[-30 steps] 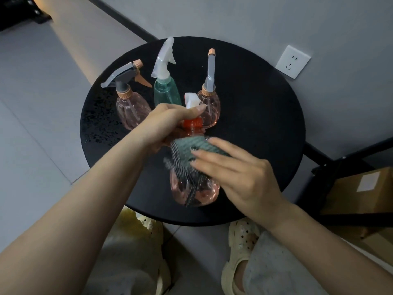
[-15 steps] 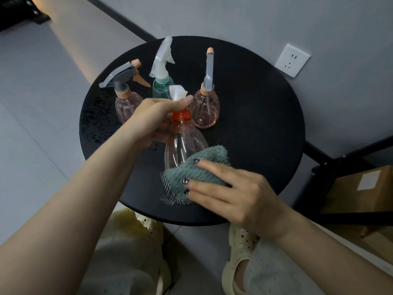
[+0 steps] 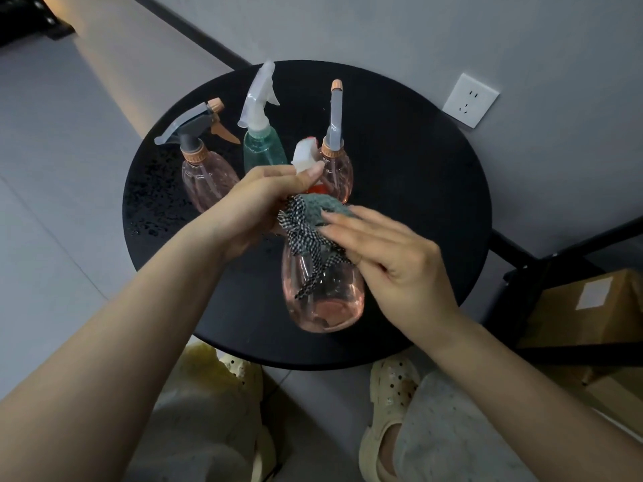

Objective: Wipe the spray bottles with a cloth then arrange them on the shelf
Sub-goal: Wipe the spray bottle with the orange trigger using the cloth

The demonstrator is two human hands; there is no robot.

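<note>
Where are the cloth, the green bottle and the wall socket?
cloth (image 3: 322,210), head view, on its grey terry top.
green bottle (image 3: 262,151), head view, on its clear green body.
wall socket (image 3: 470,100), head view, on its white faceplate.

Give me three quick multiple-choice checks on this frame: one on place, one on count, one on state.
1. Where does the green bottle stand?
A. between two pink bottles
B. on the floor
C. on the cardboard box

2. How many spray bottles are in view?
A. two
B. four
C. six

3. What does the right hand do?
A. hangs idle
B. presses the cloth on the held bottle
C. grips the wall socket

Key:
1 A, the green bottle stands between two pink bottles on the table.
2 B, three stand and the left hand holds one.
3 B, the right hand lays flat fingers on the cloth over the held bottle.
</note>
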